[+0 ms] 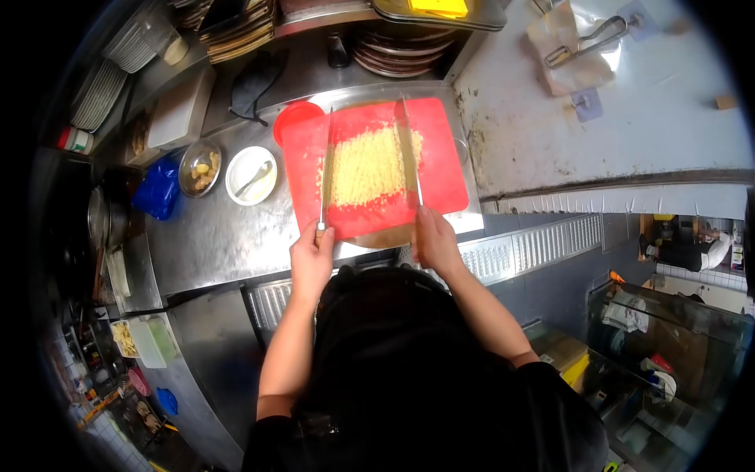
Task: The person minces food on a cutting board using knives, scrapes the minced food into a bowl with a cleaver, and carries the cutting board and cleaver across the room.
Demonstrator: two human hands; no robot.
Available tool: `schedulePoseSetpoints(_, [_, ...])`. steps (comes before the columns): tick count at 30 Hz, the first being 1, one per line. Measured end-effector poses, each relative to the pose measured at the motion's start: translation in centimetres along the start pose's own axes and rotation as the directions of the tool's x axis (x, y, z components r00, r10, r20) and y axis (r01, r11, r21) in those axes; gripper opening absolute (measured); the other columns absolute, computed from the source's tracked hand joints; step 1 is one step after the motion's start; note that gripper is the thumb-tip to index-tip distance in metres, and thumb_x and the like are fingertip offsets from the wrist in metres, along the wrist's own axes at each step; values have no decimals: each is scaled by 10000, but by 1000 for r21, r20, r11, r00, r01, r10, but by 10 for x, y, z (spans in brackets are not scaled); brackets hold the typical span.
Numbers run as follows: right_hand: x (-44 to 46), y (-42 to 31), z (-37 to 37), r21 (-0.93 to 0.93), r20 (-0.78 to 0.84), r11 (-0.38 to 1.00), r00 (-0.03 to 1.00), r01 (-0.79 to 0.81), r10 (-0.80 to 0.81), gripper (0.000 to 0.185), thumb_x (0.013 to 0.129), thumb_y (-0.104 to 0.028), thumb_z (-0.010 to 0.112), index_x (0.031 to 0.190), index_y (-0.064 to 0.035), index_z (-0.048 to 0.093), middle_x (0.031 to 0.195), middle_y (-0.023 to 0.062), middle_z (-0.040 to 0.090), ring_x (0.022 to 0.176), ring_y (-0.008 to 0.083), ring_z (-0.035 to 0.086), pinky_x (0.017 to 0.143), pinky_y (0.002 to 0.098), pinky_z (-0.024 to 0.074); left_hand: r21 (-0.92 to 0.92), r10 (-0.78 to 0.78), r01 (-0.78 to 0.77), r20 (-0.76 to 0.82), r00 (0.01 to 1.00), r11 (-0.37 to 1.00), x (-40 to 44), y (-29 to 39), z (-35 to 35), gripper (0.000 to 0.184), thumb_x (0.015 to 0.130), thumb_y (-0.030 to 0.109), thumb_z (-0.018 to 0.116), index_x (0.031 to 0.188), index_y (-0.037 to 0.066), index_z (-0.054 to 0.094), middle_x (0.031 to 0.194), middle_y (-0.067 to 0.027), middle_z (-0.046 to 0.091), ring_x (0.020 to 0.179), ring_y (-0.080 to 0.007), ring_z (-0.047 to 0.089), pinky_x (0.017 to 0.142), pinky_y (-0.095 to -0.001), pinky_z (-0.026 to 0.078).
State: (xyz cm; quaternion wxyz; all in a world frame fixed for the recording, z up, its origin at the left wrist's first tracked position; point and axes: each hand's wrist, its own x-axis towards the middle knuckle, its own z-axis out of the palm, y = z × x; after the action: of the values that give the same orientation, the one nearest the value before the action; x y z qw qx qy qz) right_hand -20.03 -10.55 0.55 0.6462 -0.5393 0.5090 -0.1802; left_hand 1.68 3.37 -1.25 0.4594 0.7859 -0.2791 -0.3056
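Note:
A red cutting board (448, 157) lies on the steel counter, with a wide patch of finely chopped pale-yellow food (367, 167) spread over its middle. My left hand (312, 258) is closed round the handle of a long knife (326, 177), whose blade runs along the left side of the patch. In my right hand (435, 242) is the handle of a second knife (408, 149), its blade lying by the patch's right side. Both blades point away from me, roughly parallel. What the chopped food is, I cannot tell for sure.
Left of the board stand a white bowl (238, 175) with a spoon, a metal bowl (189, 186) of brownish chunks and a blue bag (157, 189). A red round container (295, 116) is partly under the board. Stacked plates (397, 53) sit behind. Tongs (586, 45) lie at upper right.

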Motion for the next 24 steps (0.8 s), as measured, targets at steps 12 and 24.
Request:
schedulePoseSetpoints(12, [-10, -12, -9, 101, 10, 988, 993, -116, 116, 436, 1151, -435, 397, 1027, -48, 554, 644, 60, 549, 467, 146, 523, 433, 287, 430, 64, 99, -103, 59, 993, 993, -1, 27, 13, 325, 988, 129, 727, 1246, -65, 689, 791, -202, 707, 691, -269, 700, 699, -360, 555])
schedulePoseSetpoints(24, [-4, 6, -13, 144, -59, 986, 994, -84, 93, 409, 1151, -430, 417, 1061, -53, 548, 671, 49, 553, 474, 143, 530, 438, 295, 446, 98, 191, -224, 271, 944, 970, 10, 50, 44, 329, 987, 139, 713, 1246, -59, 670, 848, -277, 685, 792, -435, 710, 715, -434, 552])
